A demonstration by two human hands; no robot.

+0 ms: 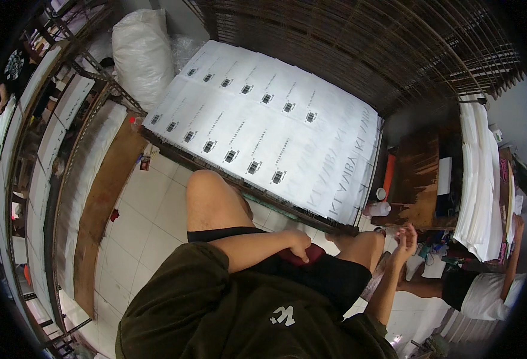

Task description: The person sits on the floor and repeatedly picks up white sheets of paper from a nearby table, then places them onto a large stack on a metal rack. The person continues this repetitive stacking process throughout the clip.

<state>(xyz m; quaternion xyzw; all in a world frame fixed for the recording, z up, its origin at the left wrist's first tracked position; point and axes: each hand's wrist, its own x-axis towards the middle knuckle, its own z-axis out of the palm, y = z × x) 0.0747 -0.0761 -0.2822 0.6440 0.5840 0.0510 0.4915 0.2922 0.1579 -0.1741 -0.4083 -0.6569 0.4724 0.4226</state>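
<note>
My left hand (300,245) rests on my lap with its fingers curled closed against a dark red cloth-like patch (311,253). Whether anything sits inside the fingers is hidden. Raised to the right of my right knee, my right hand (405,240) has its fingers apart and bent a little, with nothing seen in them. In front of my knees, overlapping white printed sheets (287,143) cover a low rack (173,152). They carry rows of small dark barcode-like marks and larger grey lettering along the right side.
Dark wire rack shelves (359,42) tilt up behind the sheets. A plastic bottle (378,209) stands by a wooden surface (416,179) at right, near hanging white sheets (475,179). Another person (484,293) is at far right. Shelving (66,143) and a stuffed white sack (142,57) are left.
</note>
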